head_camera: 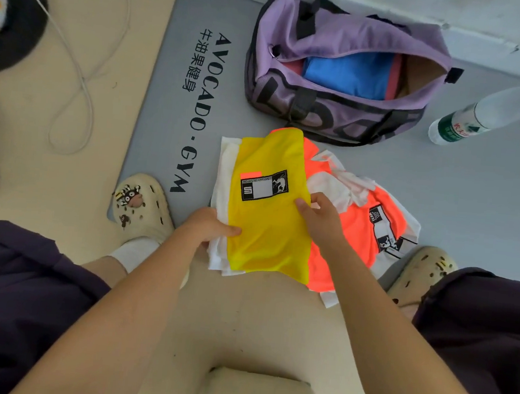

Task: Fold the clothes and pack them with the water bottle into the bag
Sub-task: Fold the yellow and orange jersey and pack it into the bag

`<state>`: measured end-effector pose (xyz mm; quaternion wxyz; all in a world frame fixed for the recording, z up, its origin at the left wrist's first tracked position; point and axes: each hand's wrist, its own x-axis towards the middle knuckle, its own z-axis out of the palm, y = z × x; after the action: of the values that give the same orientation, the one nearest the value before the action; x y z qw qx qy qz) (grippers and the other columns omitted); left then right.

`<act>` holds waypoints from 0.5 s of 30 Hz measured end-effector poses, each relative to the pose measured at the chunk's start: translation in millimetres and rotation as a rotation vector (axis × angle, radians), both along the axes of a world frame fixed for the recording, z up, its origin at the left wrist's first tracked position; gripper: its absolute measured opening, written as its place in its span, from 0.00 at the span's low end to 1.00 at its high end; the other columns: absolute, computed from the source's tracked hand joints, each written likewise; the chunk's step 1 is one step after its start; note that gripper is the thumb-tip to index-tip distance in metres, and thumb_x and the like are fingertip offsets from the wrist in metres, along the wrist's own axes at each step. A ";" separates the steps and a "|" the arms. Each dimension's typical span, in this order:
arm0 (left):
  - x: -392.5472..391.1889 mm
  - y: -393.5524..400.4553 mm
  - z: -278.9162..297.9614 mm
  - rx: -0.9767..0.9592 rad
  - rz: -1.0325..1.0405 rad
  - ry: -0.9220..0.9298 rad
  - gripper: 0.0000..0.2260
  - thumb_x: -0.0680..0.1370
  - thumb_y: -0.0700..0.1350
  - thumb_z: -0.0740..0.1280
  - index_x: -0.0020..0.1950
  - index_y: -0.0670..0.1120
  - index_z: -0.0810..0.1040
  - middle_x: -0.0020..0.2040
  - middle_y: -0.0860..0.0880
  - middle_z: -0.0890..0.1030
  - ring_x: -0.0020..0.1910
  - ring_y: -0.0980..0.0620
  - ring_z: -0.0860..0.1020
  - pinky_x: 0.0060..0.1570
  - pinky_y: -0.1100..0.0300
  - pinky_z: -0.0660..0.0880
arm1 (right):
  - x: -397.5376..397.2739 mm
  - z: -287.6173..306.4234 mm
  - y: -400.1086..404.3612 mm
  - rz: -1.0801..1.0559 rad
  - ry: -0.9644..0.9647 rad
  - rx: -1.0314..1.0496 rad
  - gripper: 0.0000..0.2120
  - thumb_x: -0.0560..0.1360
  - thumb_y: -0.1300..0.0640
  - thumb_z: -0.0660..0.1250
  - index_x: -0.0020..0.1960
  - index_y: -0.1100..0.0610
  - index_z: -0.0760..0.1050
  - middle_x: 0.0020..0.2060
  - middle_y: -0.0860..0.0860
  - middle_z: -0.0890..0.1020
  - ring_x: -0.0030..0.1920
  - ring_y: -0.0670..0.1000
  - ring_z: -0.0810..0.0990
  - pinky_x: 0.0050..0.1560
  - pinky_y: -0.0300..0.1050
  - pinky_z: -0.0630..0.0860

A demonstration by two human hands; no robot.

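A folded yellow garment [267, 210] with a black-and-white label lies over a white-edged piece on the grey mat. My left hand [209, 227] grips its near left edge, thumb on top. At its right edge my right hand [320, 216] pinches the yellow cloth. An orange and white garment [366, 225] lies crumpled beside it on the right. The purple duffel bag [332, 115] stands unzipped beyond them, with blue and pink clothes [348, 72] inside. A clear water bottle [492, 113] with a green cap stands right of the bag.
The grey gym mat [167, 94] with black lettering covers the floor ahead. My two cream clogs [141, 208] flank the clothes. A white cable [80, 80] loops on the beige floor at left. A dark round object [13, 18] sits top left.
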<state>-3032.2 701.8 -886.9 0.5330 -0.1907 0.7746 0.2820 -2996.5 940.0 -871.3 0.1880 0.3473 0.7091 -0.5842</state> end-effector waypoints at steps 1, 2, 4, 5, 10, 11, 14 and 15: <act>-6.6 4.0 7.5 -0.070 -0.140 0.048 0.29 0.67 0.65 0.74 0.56 0.47 0.73 0.51 0.47 0.79 0.49 0.44 0.80 0.46 0.50 0.78 | 0.6 -1.5 3.5 0.027 -0.010 0.039 0.08 0.79 0.54 0.66 0.49 0.59 0.73 0.40 0.59 0.76 0.37 0.52 0.72 0.36 0.44 0.69; -14.5 10.0 14.9 -0.163 -0.264 0.157 0.28 0.67 0.70 0.71 0.52 0.49 0.72 0.46 0.49 0.78 0.45 0.47 0.79 0.41 0.52 0.76 | 0.7 -3.0 7.5 0.062 -0.015 0.086 0.09 0.79 0.54 0.66 0.49 0.59 0.72 0.39 0.58 0.75 0.36 0.52 0.71 0.35 0.44 0.68; -31.1 29.9 26.5 -0.272 -0.353 0.510 0.24 0.73 0.70 0.64 0.45 0.48 0.72 0.42 0.49 0.77 0.39 0.49 0.76 0.34 0.56 0.70 | -1.0 -4.5 14.9 0.102 -0.029 0.144 0.11 0.78 0.52 0.68 0.50 0.60 0.73 0.40 0.58 0.75 0.38 0.52 0.72 0.36 0.45 0.69; -39.2 44.5 30.8 -0.239 -0.352 0.694 0.20 0.77 0.65 0.62 0.45 0.47 0.72 0.43 0.47 0.77 0.38 0.48 0.76 0.34 0.56 0.68 | -1.7 -4.9 19.0 0.089 -0.044 0.127 0.12 0.77 0.52 0.70 0.50 0.61 0.75 0.41 0.58 0.77 0.39 0.53 0.74 0.39 0.46 0.72; -51.6 131.3 42.0 0.110 -0.824 0.896 0.10 0.80 0.44 0.61 0.59 0.50 0.78 0.60 0.48 0.76 0.61 0.45 0.72 0.57 0.50 0.70 | 8.8 1.5 37.1 0.238 -0.177 -0.165 0.05 0.73 0.56 0.74 0.42 0.56 0.80 0.33 0.48 0.82 0.32 0.44 0.77 0.32 0.36 0.72; -51.1 144.1 40.1 0.111 -1.015 0.814 0.13 0.79 0.43 0.61 0.63 0.52 0.77 0.64 0.50 0.75 0.66 0.47 0.70 0.66 0.49 0.64 | 11.3 2.5 42.5 0.290 -0.170 -0.211 0.06 0.74 0.57 0.73 0.39 0.56 0.79 0.31 0.47 0.81 0.31 0.43 0.76 0.33 0.35 0.72; -58.7 168.9 39.6 0.130 -1.314 0.559 0.16 0.77 0.43 0.62 0.63 0.57 0.77 0.64 0.53 0.77 0.69 0.50 0.69 0.76 0.43 0.43 | 8.6 5.4 63.0 0.463 -0.196 -0.197 0.10 0.76 0.55 0.71 0.50 0.62 0.81 0.46 0.62 0.84 0.43 0.53 0.80 0.49 0.51 0.76; -64.1 174.5 39.6 0.136 -1.339 0.492 0.15 0.77 0.44 0.62 0.61 0.57 0.78 0.62 0.53 0.79 0.67 0.50 0.70 0.75 0.43 0.41 | 5.4 5.5 71.3 0.554 -0.218 -0.144 0.14 0.76 0.53 0.71 0.54 0.63 0.80 0.51 0.64 0.82 0.46 0.57 0.80 0.53 0.56 0.76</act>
<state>-3096.3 876.3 -847.3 0.4122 0.4284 0.8037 -0.0232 -2991.1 1011.3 -865.9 0.4393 0.1869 0.7093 -0.5187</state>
